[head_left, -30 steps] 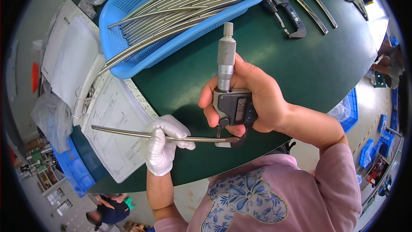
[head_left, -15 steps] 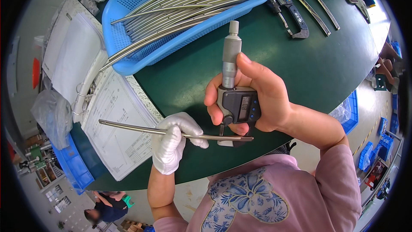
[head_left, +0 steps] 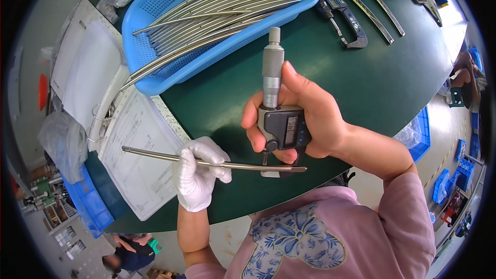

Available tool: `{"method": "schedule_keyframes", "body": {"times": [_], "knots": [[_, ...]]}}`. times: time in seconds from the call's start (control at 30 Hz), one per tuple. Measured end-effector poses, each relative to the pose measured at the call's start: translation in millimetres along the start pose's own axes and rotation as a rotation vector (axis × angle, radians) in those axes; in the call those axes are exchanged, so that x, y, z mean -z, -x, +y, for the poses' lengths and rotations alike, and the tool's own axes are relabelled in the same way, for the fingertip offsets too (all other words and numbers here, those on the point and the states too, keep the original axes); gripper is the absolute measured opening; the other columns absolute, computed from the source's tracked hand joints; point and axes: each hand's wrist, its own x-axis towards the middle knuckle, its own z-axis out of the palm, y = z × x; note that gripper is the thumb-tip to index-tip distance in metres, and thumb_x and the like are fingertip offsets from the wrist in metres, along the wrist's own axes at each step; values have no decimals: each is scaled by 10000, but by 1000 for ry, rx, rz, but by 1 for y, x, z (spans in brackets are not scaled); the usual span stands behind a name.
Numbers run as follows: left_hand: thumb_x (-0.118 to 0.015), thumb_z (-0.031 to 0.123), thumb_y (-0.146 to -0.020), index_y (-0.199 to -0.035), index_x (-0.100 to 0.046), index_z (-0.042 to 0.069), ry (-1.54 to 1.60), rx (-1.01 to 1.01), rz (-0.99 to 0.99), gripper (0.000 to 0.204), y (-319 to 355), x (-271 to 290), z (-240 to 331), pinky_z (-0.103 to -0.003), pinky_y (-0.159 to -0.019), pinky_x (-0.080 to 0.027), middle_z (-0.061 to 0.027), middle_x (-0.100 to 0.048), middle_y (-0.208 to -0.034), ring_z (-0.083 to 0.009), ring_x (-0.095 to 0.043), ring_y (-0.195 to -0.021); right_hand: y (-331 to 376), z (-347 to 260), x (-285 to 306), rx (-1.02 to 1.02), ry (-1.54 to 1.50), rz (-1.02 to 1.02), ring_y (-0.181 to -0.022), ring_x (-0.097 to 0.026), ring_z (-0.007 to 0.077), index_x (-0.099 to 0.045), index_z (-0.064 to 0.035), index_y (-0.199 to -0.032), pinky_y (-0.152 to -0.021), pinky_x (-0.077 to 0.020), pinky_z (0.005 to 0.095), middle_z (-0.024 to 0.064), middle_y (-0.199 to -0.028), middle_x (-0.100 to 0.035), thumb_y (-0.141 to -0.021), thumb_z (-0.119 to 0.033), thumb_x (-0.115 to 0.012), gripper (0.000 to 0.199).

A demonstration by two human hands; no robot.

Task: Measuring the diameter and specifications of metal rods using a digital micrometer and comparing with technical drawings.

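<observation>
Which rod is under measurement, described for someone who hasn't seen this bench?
Start at the green table, near edge. The gloved left hand holds one thin metal rod into the digital micrometer. Unlike those in the blue basket, it is single and off the table.

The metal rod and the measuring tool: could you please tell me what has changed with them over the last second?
Little changed. The gloved left hand keeps the metal rod level, and the right hand still holds the measuring tool upright on its end. The blue basket stayed put.
</observation>
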Motion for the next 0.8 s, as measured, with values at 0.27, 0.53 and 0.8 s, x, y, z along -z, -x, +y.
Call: {"method": "schedule_keyframes", "body": {"times": [0.27, 0.53, 0.8], "knots": [[-354, 358, -895, -747, -540, -62, 38, 83, -96, 482, 2, 0, -7, -290, -503, -457, -127, -490, -646, -194, -529, -528, -1, 2, 1, -24, -93, -24, -396, -450, 133, -525, 10, -887, -384, -375, 220, 126, -700, -577, -826, -579, -191, 680], [-348, 362, -895, -766, -547, -53, 52, 104, -107, 478, 2, 0, -8, -294, -510, -456, -127, -497, -660, -198, -530, -543, -2, 1, 1, 28, 11, 7, -386, -454, 151, -537, 29, -853, -340, -385, 215, 162, -678, -561, -827, -589, -220, 695], [-304, 423, -894, -750, -545, -43, 97, 86, -70, 544, 1, 1, -7, -302, -508, -450, -125, -493, -659, -200, -522, -536, 0, 0, 0, 22, -21, -5, -384, -437, 124, -537, 0, -840, -380, -368, 219, 105, -663, -575, -843, -559, -226, 640]]}}
